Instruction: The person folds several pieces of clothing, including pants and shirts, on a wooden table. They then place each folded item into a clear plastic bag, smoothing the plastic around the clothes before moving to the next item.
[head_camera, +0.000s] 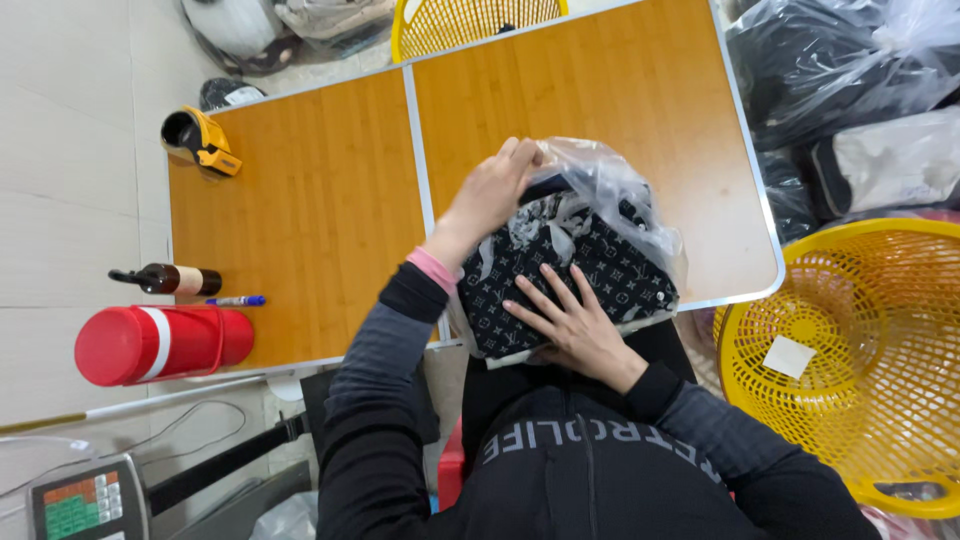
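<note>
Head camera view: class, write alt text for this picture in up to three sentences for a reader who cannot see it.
A person's left hand grips the clear plastic bag around a folded black patterned garment, while the right hand presses flat on it at the near edge of a wooden folding table. A red flask, tape dispenser and yellow basket sit nearby.

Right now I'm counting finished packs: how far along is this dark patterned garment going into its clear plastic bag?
Folded dark patterned garment is partly inside the clear plastic bag. Right hand presses it flat; left hand grips the bag's far end. The near end remains uncovered, the bag unsealed.
</note>
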